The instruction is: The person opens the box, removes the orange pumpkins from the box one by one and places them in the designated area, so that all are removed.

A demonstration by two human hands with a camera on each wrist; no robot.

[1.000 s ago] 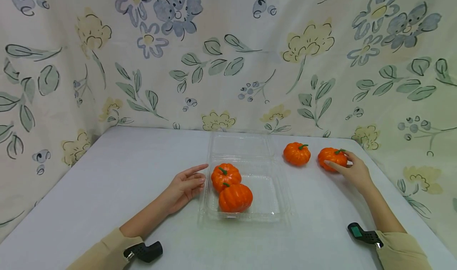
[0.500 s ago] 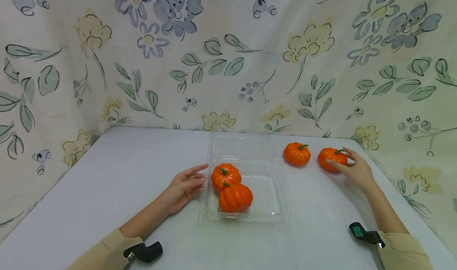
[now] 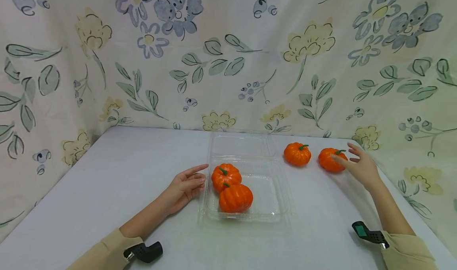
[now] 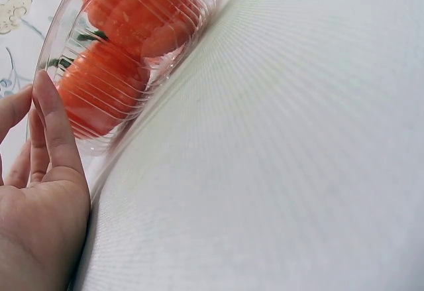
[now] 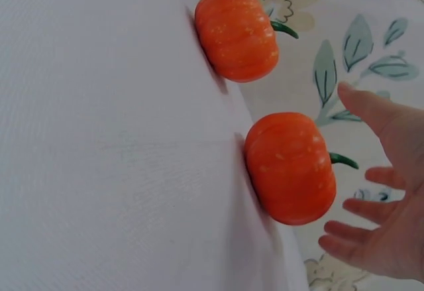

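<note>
A clear plastic clamshell box (image 3: pixel 264 190) lies open on the table with its lid (image 3: pixel 240 146) laid back. Two small orange pumpkins sit inside its left part, a rear pumpkin (image 3: pixel 226 177) and a front pumpkin (image 3: pixel 235 198). My left hand (image 3: pixel 183 188) rests beside the box's left wall, fingers loosely bent and fingertips at the rim; contact is hard to tell. At the back right, my right hand (image 3: pixel 362 167) hovers around the right pumpkin (image 5: pixel 291 168), its fingers spread. The right wrist view shows a gap between them. Left of it stands another pumpkin (image 3: pixel 297 154).
A white cloth covers the table (image 3: pixel 135 159). Behind it and at both sides hangs a floral curtain (image 3: pixel 221 56). A black wrist camera sits on the left sleeve (image 3: pixel 107 250) and another on the right sleeve (image 3: pixel 407 251).
My right hand has drawn back slightly to the right, its fingers coming away from the right pumpkin and spreading wider. That pumpkin stays in place; my left hand and the box have not moved.
</note>
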